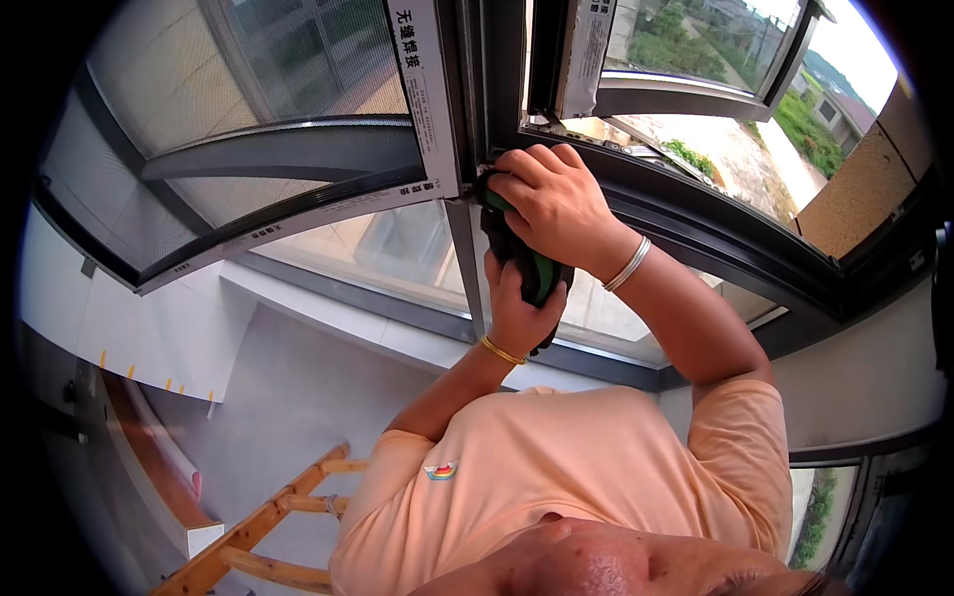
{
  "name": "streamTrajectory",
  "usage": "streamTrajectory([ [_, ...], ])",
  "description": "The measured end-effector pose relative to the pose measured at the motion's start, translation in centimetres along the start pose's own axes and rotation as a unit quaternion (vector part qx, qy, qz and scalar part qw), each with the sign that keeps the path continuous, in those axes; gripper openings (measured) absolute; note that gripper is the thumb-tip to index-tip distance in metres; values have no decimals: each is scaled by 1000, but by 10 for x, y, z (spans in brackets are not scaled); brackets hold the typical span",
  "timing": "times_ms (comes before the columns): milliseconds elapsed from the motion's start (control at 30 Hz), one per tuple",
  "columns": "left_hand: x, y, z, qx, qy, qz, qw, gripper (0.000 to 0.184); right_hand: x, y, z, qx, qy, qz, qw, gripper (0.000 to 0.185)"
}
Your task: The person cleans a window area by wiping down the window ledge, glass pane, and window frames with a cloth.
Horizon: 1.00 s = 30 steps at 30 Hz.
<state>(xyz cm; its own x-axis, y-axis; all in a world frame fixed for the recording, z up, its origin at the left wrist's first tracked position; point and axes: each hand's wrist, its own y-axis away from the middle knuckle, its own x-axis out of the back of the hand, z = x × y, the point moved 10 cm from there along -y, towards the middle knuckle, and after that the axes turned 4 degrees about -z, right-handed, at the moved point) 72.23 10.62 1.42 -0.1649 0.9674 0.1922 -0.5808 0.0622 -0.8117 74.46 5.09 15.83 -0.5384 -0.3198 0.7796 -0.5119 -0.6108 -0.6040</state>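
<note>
Two hands on a green-and-black power tool point(541, 275), upper centre of the frame. Right hand point(558, 204): grip closed over the tool's upper part. Left hand point(525, 306): grip wrapped around its lower part. The tool's upper end is at the dark window frame point(636, 184); contact cannot be told. Upper left: a tilted mesh panel point(283, 74). Upper right: an open window pane point(686, 45). Lower left: a wooden ladder point(260, 519).

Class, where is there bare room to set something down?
Bare patches: the long white ledge below the glass pane, and the grey floor between ledge and brown wooden ladder. Crowded: the dark metal window frame, where the left hand, right hand and a black-and-green tool meet.
</note>
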Motion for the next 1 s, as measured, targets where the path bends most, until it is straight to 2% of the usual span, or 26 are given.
streamTrajectory([
  [100, -8, 6, 1, 6, 15, -28, 999, 55, -1, 8, 8, -22, 32, -24, 999, 31],
  [233, 4, 0, 5, -5, 11, -19, 1000, 55, -4, 3, 6, -35, -87, 19, 995, 33],
  [267, 10, 2, 5, -7, -17, 16, 1000, 54, -9, -4, 2, -43, -88, 18, 995, 34],
  [333, 10, 0, -2, 7, -14, 3, 1000, 54, -11, -7, 1, -53, -91, 18, 994, 34],
  [500, -3, 5, -3, 6, 0, -28, 1000, 53, -3, 1, 2, -13, 22, -32, 999, 28],
  [567, -3, 9, 4, -4, -3, -32, 999, 53, 4, 11, 5, -21, 17, -22, 999, 26],
  [633, -5, 9, 8, -6, 34, -59, 998, 54, 20, 27, 12, -81, -14, 5, 997, 26],
  [667, -5, 10, 10, -19, 30, -60, 998, 54, 21, 38, 17, -112, -52, 8, 992, 34],
  [700, -4, 10, 10, -21, 29, -56, 998, 54, 23, 46, 13, -108, -52, 8, 993, 34],
  [767, -5, 9, 19, -51, 29, -65, 996, 54, 25, 73, 31, -202, -295, 80, 931, 44],
  [800, -6, 7, 22, -51, 28, -62, 996, 54, 24, 84, 30, -193, -328, 95, 920, 57],
  [833, -8, 5, 28, -69, 24, -63, 995, 53, 27, 89, 25, -192, -328, 95, 920, 57],
  [900, -11, 0, 46, -129, 12, -37, 991, 53, 43, 106, 22, -207, -349, 168, 898, 66],
  [933, -16, -1, 51, -137, 18, -47, 989, 52, 44, 113, 18, -204, -318, 151, 913, 75],
  [1000, -29, -3, 66, -170, 27, -77, 982, 54, 45, 129, 10, -220, -325, 152, 907, 77],
])
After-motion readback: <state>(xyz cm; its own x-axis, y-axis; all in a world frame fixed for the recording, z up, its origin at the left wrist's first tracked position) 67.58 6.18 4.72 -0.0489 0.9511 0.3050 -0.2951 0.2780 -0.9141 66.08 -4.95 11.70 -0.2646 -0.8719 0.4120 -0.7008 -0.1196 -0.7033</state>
